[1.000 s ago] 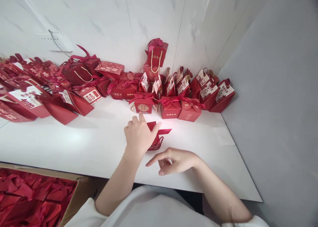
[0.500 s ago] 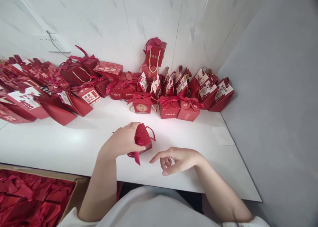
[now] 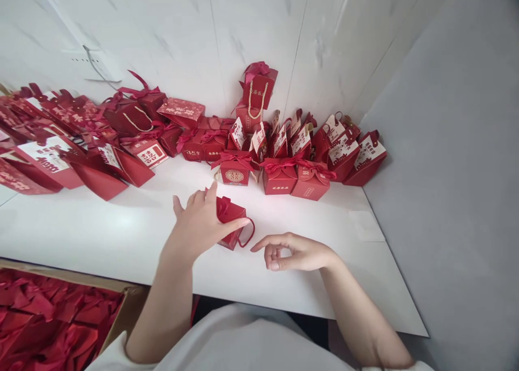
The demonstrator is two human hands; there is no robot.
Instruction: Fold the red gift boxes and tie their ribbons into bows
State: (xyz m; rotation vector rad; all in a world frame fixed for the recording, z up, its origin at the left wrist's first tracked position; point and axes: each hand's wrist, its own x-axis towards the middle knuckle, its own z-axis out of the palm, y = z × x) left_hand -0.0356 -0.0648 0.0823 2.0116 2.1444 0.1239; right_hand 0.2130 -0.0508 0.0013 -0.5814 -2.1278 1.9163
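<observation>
A small red gift box [image 3: 232, 213] with a ribbon bow and a dark red cord handle [image 3: 252, 234] rests on the white table [image 3: 284, 284]. My left hand [image 3: 198, 219] is over its left side, fingers spread and thumb reaching across the front; whether it touches the box is hard to tell. Part of the box is hidden behind that hand. To the right of the cord, my right hand [image 3: 294, 251] hovers above the table with nothing in it, index finger extended toward the box and the other fingers loosely curled.
Along the wall stand many red gift boxes [image 3: 279, 179] with ribbons, tags and rope handles, more crowding the left [image 3: 48, 154]. A cardboard carton [image 3: 132, 306] full of red boxes sits at the lower left. A grey wall [image 3: 454, 198] bounds the right side.
My left hand has loosened from the gift box and spread its fingers. The box has turned, and its cord handle now faces lower right. My right hand has barely shifted.
</observation>
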